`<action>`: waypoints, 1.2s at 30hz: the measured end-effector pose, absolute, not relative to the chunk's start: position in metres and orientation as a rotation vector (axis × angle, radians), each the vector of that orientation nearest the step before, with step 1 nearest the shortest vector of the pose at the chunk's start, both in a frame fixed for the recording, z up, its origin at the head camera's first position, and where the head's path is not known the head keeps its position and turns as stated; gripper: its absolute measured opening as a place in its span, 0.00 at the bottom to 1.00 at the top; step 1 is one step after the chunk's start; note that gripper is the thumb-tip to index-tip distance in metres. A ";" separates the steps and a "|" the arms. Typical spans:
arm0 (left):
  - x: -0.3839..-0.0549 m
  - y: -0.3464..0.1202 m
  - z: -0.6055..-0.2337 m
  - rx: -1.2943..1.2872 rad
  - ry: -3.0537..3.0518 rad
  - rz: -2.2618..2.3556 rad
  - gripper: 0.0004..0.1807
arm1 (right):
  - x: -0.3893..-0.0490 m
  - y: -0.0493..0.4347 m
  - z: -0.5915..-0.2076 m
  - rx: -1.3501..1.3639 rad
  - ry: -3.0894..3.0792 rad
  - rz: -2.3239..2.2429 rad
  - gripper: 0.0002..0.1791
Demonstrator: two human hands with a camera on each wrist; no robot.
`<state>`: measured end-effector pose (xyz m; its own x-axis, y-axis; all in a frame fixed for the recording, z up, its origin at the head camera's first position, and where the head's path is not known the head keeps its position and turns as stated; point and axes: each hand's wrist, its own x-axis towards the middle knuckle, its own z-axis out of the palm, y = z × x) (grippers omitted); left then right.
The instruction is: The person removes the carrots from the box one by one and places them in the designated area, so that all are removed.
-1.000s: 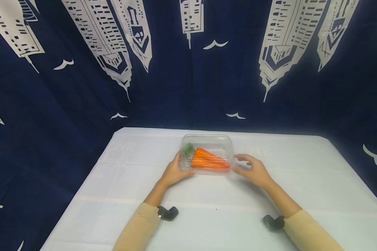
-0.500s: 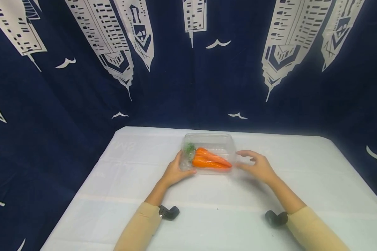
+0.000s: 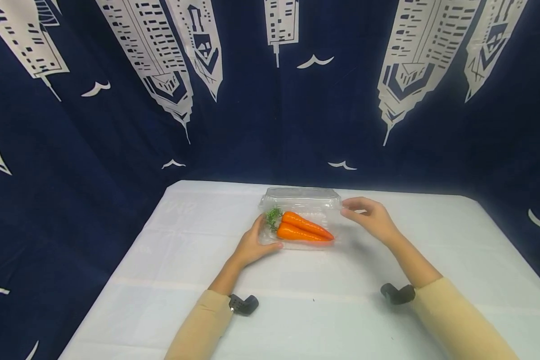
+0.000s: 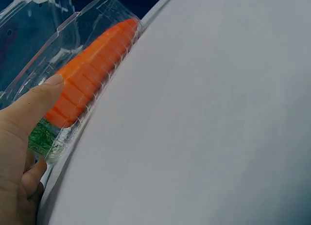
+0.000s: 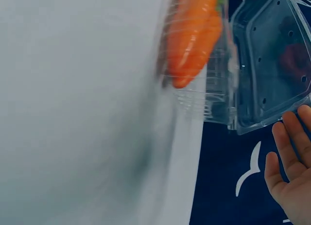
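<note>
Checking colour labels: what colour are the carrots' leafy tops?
Green; the leafy tops show best in the head view.

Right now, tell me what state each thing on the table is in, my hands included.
Clear plastic box: open.
Lid: raised, tilted up at the far side of the box.
Two carrots: lying side by side in the box.
Left hand: gripping the box's left side.
Right hand: at the lid's right edge; pinch unclear.

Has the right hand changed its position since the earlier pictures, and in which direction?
Yes: in the head view, the right hand has moved up the picture, closer to the far edge of the white table.
</note>
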<state>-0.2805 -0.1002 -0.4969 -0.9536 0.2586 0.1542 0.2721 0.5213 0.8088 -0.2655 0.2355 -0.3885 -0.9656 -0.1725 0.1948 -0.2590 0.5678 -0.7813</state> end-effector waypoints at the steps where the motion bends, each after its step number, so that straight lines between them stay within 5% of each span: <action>1: -0.280 -0.100 -0.497 -0.477 -2.725 -1.452 0.60 | -0.268 0.235 -0.387 0.362 -2.688 1.385 0.26; 36: -0.280 -0.104 -0.496 -0.508 -2.725 -1.482 0.59 | -0.335 0.215 -0.354 0.189 -2.615 1.651 0.36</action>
